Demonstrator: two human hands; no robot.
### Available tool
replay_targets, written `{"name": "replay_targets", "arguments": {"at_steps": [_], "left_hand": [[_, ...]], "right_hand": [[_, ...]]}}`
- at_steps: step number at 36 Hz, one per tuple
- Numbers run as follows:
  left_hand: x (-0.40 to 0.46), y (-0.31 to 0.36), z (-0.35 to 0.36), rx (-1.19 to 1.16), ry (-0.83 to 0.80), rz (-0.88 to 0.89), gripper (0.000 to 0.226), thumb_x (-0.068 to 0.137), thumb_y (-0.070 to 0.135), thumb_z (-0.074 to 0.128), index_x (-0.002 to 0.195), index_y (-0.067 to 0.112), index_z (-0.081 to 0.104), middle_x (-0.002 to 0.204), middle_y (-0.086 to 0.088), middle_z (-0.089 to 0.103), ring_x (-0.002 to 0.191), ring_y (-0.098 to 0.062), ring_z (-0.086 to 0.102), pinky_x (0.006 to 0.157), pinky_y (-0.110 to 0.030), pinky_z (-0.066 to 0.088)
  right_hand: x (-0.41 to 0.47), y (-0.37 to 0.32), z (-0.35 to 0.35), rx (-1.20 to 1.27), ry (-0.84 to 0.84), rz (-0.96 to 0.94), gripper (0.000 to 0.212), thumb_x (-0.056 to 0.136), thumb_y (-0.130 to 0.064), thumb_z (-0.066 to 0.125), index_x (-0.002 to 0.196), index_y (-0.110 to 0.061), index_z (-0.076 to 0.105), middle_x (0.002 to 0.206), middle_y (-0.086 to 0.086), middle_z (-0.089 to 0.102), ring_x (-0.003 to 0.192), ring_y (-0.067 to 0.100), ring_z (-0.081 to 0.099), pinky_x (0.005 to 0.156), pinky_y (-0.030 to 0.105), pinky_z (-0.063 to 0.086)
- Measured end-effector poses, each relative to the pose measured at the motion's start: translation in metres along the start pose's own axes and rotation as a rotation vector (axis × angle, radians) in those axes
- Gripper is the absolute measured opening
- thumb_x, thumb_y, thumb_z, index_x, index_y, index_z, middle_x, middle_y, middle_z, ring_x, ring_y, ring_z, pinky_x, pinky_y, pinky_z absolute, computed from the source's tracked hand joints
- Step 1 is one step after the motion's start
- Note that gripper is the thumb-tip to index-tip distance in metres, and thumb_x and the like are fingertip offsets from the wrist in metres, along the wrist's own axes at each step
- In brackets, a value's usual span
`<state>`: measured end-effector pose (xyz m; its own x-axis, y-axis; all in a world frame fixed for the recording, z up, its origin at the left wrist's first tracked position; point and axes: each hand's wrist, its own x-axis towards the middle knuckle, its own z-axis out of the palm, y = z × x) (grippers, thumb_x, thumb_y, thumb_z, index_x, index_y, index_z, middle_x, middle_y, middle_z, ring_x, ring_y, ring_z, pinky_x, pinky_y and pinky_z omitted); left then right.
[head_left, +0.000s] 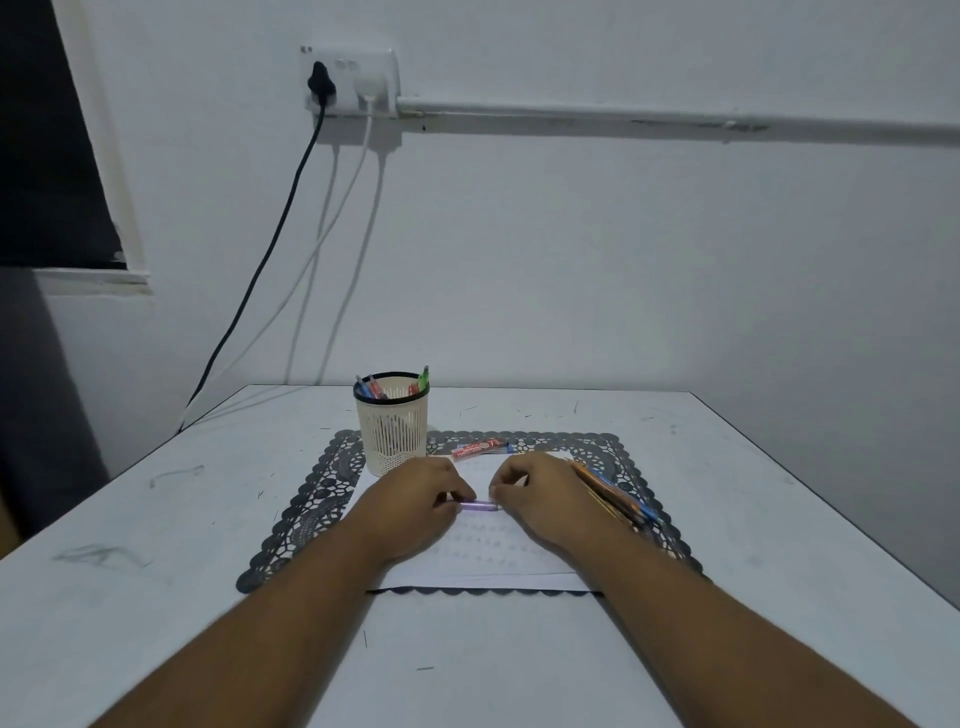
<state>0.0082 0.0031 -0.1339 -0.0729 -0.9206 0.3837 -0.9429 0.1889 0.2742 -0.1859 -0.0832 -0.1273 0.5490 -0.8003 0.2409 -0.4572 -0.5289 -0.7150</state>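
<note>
A small purple pen lies level just above a white sheet of paper on a dark lace placemat. My left hand pinches its left end with curled fingers. My right hand pinches its right end. Both forearms reach in from the near edge of the table. Most of the pen is hidden inside the two hands.
A cream mesh pen holder with several pens stands behind my left hand. A red lead box lies behind the hands. Several pens lie to the right of my right hand. The white table meets the wall, where cables hang.
</note>
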Motion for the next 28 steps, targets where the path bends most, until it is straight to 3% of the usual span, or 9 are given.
{"name": "replay_targets", "arguments": {"at_steps": [6, 12, 15, 19, 23, 26, 28], "left_hand": [[0.001, 0.001, -0.002, -0.039, 0.010, -0.006, 0.022, 0.095, 0.017, 0.066, 0.112, 0.026, 0.077, 0.103, 0.015, 0.068, 0.091, 0.003, 0.057, 0.084, -0.022, 0.050], [0.000, 0.003, -0.001, -0.041, 0.011, -0.013, 0.021, 0.094, 0.018, 0.067, 0.110, 0.027, 0.076, 0.102, 0.016, 0.066, 0.091, 0.001, 0.058, 0.083, -0.023, 0.051], [0.000, 0.002, 0.000, -0.049, 0.014, -0.016, 0.021, 0.093, 0.019, 0.066, 0.110, 0.028, 0.076, 0.099, 0.018, 0.065, 0.090, 0.001, 0.058, 0.082, -0.023, 0.051], [0.001, 0.000, 0.001, -0.053, 0.015, -0.018, 0.021, 0.093, 0.020, 0.066, 0.109, 0.029, 0.076, 0.099, 0.018, 0.065, 0.090, 0.001, 0.059, 0.081, -0.023, 0.052], [0.004, -0.002, 0.003, -0.056, 0.016, -0.020, 0.020, 0.093, 0.019, 0.066, 0.107, 0.029, 0.076, 0.099, 0.018, 0.065, 0.091, 0.000, 0.059, 0.082, -0.026, 0.053], [0.004, -0.004, 0.006, -0.046, 0.010, -0.018, 0.018, 0.092, 0.022, 0.067, 0.104, 0.033, 0.075, 0.096, 0.020, 0.064, 0.089, 0.000, 0.059, 0.080, -0.028, 0.054], [0.003, -0.003, 0.007, -0.041, 0.015, -0.009, 0.015, 0.092, 0.024, 0.067, 0.100, 0.034, 0.074, 0.094, 0.020, 0.062, 0.088, 0.000, 0.058, 0.079, -0.029, 0.053]], "right_hand": [[0.004, 0.000, -0.001, -0.053, -0.055, -0.017, 0.017, 0.094, -0.023, 0.068, 0.085, -0.027, 0.082, 0.084, -0.017, 0.070, 0.080, -0.005, 0.059, 0.068, 0.016, 0.040], [0.010, 0.010, -0.006, -0.008, 0.010, 0.039, 0.021, 0.096, -0.027, 0.066, 0.080, -0.032, 0.078, 0.087, -0.020, 0.072, 0.078, -0.003, 0.065, 0.061, 0.013, 0.045], [0.021, 0.013, -0.006, 0.140, 0.121, 0.052, 0.023, 0.096, -0.019, 0.068, 0.076, -0.028, 0.076, 0.087, -0.016, 0.073, 0.083, 0.001, 0.067, 0.077, 0.029, 0.054], [0.043, 0.000, -0.015, 0.066, 0.213, -0.031, 0.015, 0.098, -0.013, 0.065, 0.098, -0.023, 0.075, 0.102, -0.008, 0.071, 0.089, 0.006, 0.063, 0.077, 0.022, 0.044], [0.070, -0.015, -0.020, -0.127, 0.036, -0.013, 0.024, 0.100, -0.013, 0.059, 0.118, -0.024, 0.069, 0.115, -0.002, 0.068, 0.096, 0.017, 0.065, 0.082, 0.028, 0.048], [0.087, -0.033, -0.026, -0.387, -0.178, 0.079, 0.039, 0.099, -0.012, 0.059, 0.138, -0.016, 0.062, 0.137, 0.004, 0.062, 0.115, 0.023, 0.061, 0.090, 0.030, 0.047], [0.095, -0.045, -0.032, -0.541, -0.293, 0.149, 0.042, 0.099, -0.010, 0.058, 0.141, -0.007, 0.059, 0.136, 0.012, 0.062, 0.104, 0.028, 0.061, 0.083, 0.034, 0.050]]}}
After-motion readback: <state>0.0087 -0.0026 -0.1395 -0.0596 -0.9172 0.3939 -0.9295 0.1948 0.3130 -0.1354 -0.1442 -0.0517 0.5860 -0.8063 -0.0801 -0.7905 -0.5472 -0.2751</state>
